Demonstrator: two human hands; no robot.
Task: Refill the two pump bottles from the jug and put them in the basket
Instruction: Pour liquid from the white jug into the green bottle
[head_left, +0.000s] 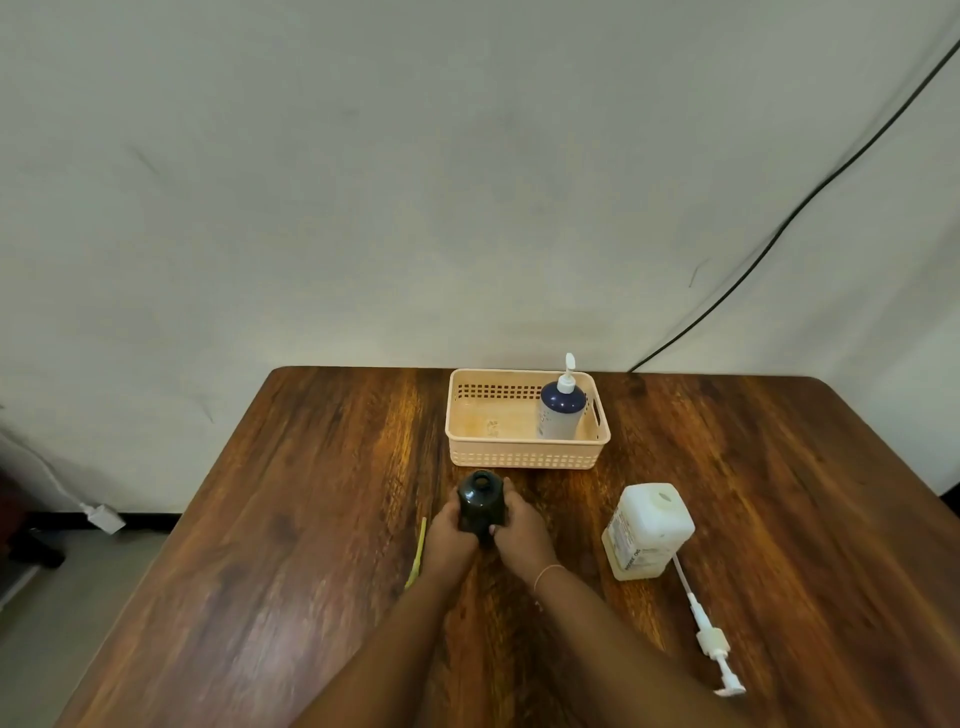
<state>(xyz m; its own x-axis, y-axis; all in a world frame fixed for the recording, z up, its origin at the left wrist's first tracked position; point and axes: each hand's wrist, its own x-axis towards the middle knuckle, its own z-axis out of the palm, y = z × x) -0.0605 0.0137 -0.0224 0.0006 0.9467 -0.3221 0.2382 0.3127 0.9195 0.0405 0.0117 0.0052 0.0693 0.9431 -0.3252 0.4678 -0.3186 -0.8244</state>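
Tabletop (291, 519): dark wood-grain surface, its far edge against a pale wall.
Dark bottle (480, 499): stands upright near the middle of the tabletop, just in front of the basket; its neck is open, with no pump fitted.
Left hand (451, 530): wrapped around the left side of the dark bottle, fingers closed on its body.
Right hand (524, 527): wrapped around the right side of the same bottle, thumb across the near face; a thin band sits on the wrist.
Basket (524, 458): pale perforated plastic tray near the far edge of the tabletop, just beyond the dark bottle.
Blue pump bottle (561, 413): upright inside the basket, at its right end, white pump head in place.
Jug (649, 530): white squarish container with a label, standing right of the hands, apart from them; its top opening looks closed, though this cannot be told for certain.
Loose pump (709, 636): white pump head with its dip tube, lying flat on the tabletop, its tube end just beside the jug and its nozzle toward the near right corner.
Yellow-green strip (418, 553): thin object lying flat just left of the left wrist; its kind cannot be told.
Cable (810, 195): black, running down the wall behind the far right corner.
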